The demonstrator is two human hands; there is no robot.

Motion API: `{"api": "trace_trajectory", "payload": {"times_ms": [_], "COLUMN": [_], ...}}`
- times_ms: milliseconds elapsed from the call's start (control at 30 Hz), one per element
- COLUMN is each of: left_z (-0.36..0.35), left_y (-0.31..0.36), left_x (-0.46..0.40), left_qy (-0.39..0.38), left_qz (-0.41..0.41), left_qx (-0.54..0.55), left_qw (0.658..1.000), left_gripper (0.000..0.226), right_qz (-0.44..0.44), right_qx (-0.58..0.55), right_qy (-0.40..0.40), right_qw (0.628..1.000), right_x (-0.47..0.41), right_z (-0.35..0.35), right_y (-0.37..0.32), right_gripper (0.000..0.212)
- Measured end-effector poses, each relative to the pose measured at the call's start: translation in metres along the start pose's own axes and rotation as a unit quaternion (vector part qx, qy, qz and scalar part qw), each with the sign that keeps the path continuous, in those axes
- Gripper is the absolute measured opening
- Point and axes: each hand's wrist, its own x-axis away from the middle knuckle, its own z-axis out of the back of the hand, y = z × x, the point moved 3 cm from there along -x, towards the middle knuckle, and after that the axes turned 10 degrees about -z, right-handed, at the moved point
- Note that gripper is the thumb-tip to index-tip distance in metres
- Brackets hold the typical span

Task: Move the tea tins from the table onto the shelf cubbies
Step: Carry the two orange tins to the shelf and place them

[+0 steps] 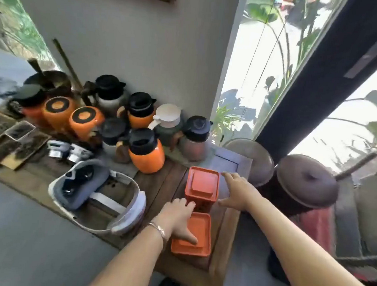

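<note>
We see two square orange tea tins on the right end of a low wooden table (157,186), one behind the other. The near tin (195,237) sits close to the table's near edge; the far tin (202,186) stands just beyond it, and the two look almost touching.

Our left hand (178,218) lies flat on the near tin's lid, thumb stretched across the top and fingertips reaching the base of the far tin, fingers fairly straight and gripping nothing. Our right hand (238,192) is spread wide just to the right of the far tin, index finger near its far corner and thumb near its near corner; we cannot tell whether it touches the tin.

Farther left, orange and dark thermos jugs (145,150) cluster against the wall. A white headset (97,194) lies near the table's near-left edge. Two dark lidded jars (305,180) stand to the right of the table.
</note>
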Motion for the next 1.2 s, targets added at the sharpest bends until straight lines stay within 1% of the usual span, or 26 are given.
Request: {"api": "trace_trajectory", "payload": {"times_ms": [100, 167, 233, 300, 400, 500, 600, 700, 767, 867, 1067, 1200], "left_z": [-0.029, -0.044, -0.050, -0.051, -0.050, -0.049, -0.048, -0.041, -0.032, -0.014, 0.037, 0.088], "left_y": [0.010, 0.013, 0.013, 0.011, 0.010, 0.008, 0.008, 0.007, 0.005, 0.001, 0.012, 0.041], "left_x": [-0.010, -0.014, -0.019, -0.023, -0.028, -0.031, -0.032, -0.030, -0.028, -0.030, -0.048, -0.063], "left_qy": [-0.028, -0.030, -0.038, -0.033, -0.018, -0.018, -0.015, -0.009, 0.005, 0.004, -0.002, -0.006], "left_qz": [-0.024, -0.028, -0.035, -0.038, -0.040, -0.044, -0.051, -0.051, -0.046, -0.052, -0.096, -0.141], "left_qx": [0.002, -0.010, -0.016, -0.049, -0.067, -0.063, -0.062, -0.067, -0.074, -0.080, -0.115, -0.128], "left_qw": [0.999, 0.999, 0.999, 0.998, 0.997, 0.997, 0.997, 0.996, 0.996, 0.995, 0.989, 0.982], "left_gripper": [0.128, 0.137, 0.137, 0.135, 0.132, 0.131, 0.129, 0.127, 0.127, 0.129, 0.128, 0.125], "right_qz": [0.008, 0.016, 0.030, 0.046, 0.074, 0.101, 0.102, 0.072, 0.051, 0.010, -0.091, -0.154], "right_qx": [0.025, 0.039, 0.062, 0.085, 0.092, 0.091, 0.076, 0.079, 0.078, 0.070, 0.035, 0.012], "right_qy": [0.015, 0.019, 0.024, 0.026, 0.019, 0.038, 0.047, 0.043, 0.050, 0.055, 0.046, 0.051], "right_qw": [1.000, 0.999, 0.997, 0.995, 0.993, 0.990, 0.991, 0.993, 0.994, 0.996, 0.994, 0.987], "right_x": [-0.025, -0.041, -0.055, -0.066, -0.077, -0.081, -0.082, -0.079, -0.073, -0.057, -0.004, 0.046], "right_z": [-0.015, -0.024, -0.033, -0.036, -0.041, -0.044, -0.045, -0.044, -0.039, -0.026, 0.011, 0.034], "right_y": [-0.007, -0.012, -0.015, -0.018, -0.024, -0.028, -0.026, -0.019, -0.010, 0.013, 0.071, 0.110], "right_gripper": [0.110, 0.120, 0.126, 0.129, 0.127, 0.122, 0.122, 0.126, 0.123, 0.119, 0.110, 0.106]}}
